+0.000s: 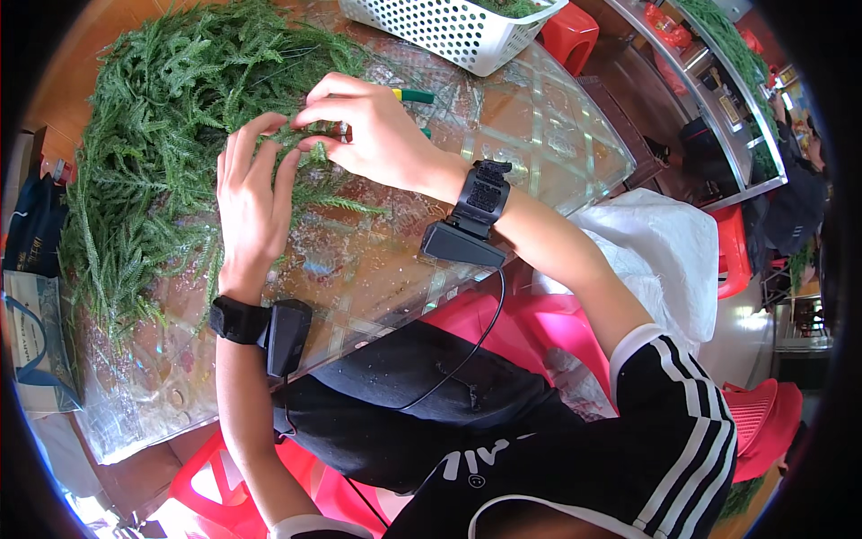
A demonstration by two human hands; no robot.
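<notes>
A large heap of green fir-like sprigs (171, 99) covers the far left of the table. At its right edge my left hand (251, 193) pinches a green sprig (316, 154) between thumb and fingers. Facing it, my right hand (382, 135) is closed on the same sprig with thumb and forefinger. The fingertips nearly meet, so the exact grip on the stem is partly hidden. Behind my right hand a tool's yellow and green handle (415, 95) shows; the hand covers the rest of it.
The table (359, 251) has a clear cover strewn with small scraps. A white perforated basket (449, 36) with greenery stands at the far edge. Red stools (570, 38) and a white sack (655, 260) are to the right. Bags (40, 332) stand beyond the left edge.
</notes>
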